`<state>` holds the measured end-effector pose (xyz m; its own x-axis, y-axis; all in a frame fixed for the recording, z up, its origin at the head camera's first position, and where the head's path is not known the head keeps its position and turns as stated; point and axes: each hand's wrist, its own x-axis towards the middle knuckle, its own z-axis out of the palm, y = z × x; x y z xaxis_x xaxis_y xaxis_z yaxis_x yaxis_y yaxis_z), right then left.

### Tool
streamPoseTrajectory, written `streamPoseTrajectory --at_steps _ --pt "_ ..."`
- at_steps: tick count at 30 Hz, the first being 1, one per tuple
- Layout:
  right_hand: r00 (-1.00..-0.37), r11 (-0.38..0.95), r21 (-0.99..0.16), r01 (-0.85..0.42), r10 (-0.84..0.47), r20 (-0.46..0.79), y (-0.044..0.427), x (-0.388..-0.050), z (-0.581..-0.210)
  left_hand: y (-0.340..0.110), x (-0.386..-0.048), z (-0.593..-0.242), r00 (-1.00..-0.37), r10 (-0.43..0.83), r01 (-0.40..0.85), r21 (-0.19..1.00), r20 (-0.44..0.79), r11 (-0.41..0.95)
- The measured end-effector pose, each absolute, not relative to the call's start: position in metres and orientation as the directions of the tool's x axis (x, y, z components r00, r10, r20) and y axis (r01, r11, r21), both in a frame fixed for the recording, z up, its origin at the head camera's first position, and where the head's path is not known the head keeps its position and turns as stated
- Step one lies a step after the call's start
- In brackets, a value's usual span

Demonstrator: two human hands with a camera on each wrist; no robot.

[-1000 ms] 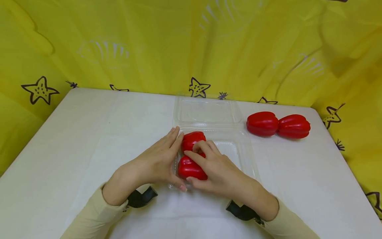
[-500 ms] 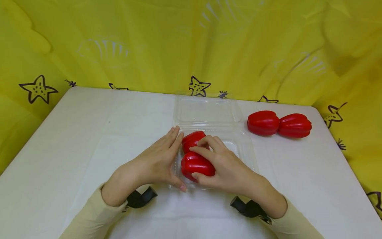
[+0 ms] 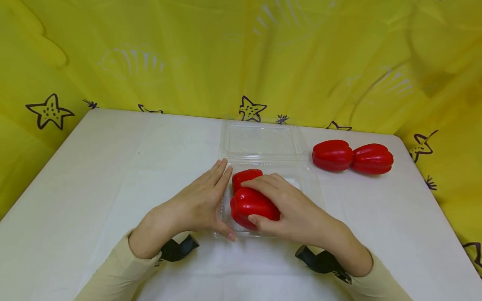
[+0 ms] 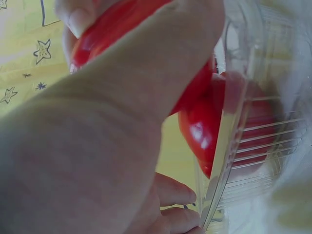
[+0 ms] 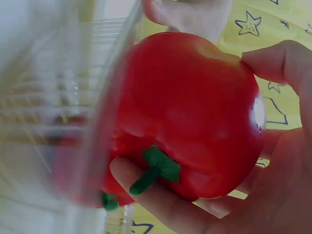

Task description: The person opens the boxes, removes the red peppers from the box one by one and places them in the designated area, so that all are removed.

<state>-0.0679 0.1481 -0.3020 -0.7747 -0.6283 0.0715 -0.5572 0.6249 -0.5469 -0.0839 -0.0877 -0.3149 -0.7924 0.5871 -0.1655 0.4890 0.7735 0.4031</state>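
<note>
In the head view, my right hand [image 3: 291, 207] grips a red bell pepper [image 3: 254, 207], fingers over its top and thumb on its near side. The right wrist view shows that pepper's green stem [image 5: 163, 165] beside a finger. A second red bell pepper [image 3: 245, 177] lies just behind, inside the clear plastic clamshell container [image 3: 315, 190], partly hidden by the right hand. The held pepper is over the container's left part, tilted. My left hand [image 3: 196, 209] rests along the container's left edge, fingers extended and thumb spread at the near corner.
The container's hinged lid [image 3: 260, 140] lies folded back towards the yellow curtain [image 3: 188, 54]. Two more red bell peppers, a left one [image 3: 332, 155] and a right one [image 3: 373, 159], lie end to end on the white table [image 3: 94, 188], right of the container.
My right hand has shifted a little right with the near pepper, which now looks raised and tilted. Its fingers have spread over the pepper's top. The left hand stays in place.
</note>
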Motion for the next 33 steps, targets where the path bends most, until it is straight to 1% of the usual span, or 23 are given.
streamPoseTrajectory --at_steps 8,12,15,23,26,30,33 --pt "-0.772 0.617 -0.59 -0.52 -0.635 0.015 0.154 -0.07 -0.296 -0.087 -0.084 -0.314 -0.796 0.581 0.48 0.408 -0.169 0.777" --pt "-0.787 0.606 -0.63 -0.486 -0.617 0.013 0.158 -0.073 -0.295 -0.088 -0.085 -0.315 -0.797 0.583 0.487 0.402 -0.159 0.775" --pt "-0.797 0.612 -0.623 -0.487 -0.603 0.03 0.16 -0.074 -0.298 -0.087 -0.085 -0.314 -0.795 0.587 0.496 0.394 -0.151 0.774" --pt "-0.828 0.689 -0.525 -0.5 -0.557 0.057 0.161 -0.076 -0.3 -0.088 -0.085 -0.314 -0.791 0.59 0.496 0.398 -0.159 0.772" --pt "-0.831 0.707 -0.478 -0.521 -0.547 0.097 0.162 -0.076 -0.298 -0.088 -0.085 -0.314 -0.791 0.591 0.497 0.398 -0.159 0.771" --pt "-0.806 0.708 -0.392 -0.587 -0.555 0.203 0.165 -0.078 -0.297 -0.088 -0.085 -0.315 -0.79 0.592 0.499 0.394 -0.159 0.772" --pt "-0.781 0.707 -0.331 -0.625 -0.569 0.258 0.168 -0.079 -0.295 -0.088 -0.085 -0.314 -0.791 0.589 0.496 0.394 -0.162 0.774"
